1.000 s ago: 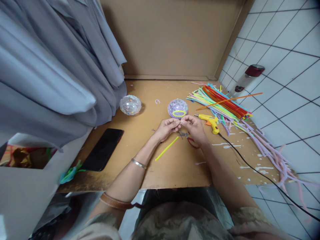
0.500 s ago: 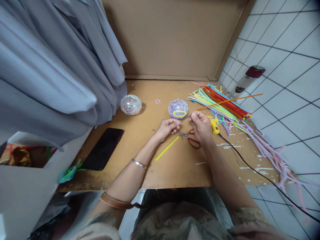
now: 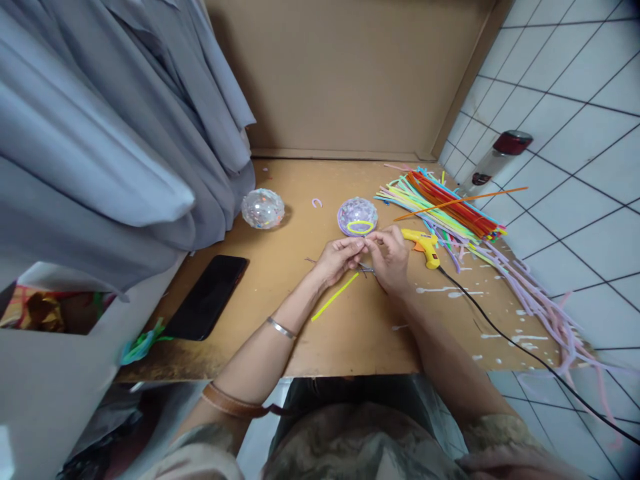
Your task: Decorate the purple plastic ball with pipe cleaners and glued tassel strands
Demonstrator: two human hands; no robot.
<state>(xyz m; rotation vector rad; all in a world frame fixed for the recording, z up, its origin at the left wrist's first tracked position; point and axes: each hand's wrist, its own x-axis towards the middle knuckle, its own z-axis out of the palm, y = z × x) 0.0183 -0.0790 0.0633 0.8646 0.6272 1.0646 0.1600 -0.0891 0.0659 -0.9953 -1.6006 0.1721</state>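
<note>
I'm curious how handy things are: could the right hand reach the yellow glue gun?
Probably yes: the yellow glue gun lies just beside the right hand, with nothing visible between them.

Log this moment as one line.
left hand: pinched; right hand: pinched, meeting left; held: too small to tell; beyond: purplish round ornament, yellow ring; nearby: yellow glue gun

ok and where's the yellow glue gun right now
In the head view, the yellow glue gun lies on the table just right of the right hand, on the near side of the coloured stems.
</note>
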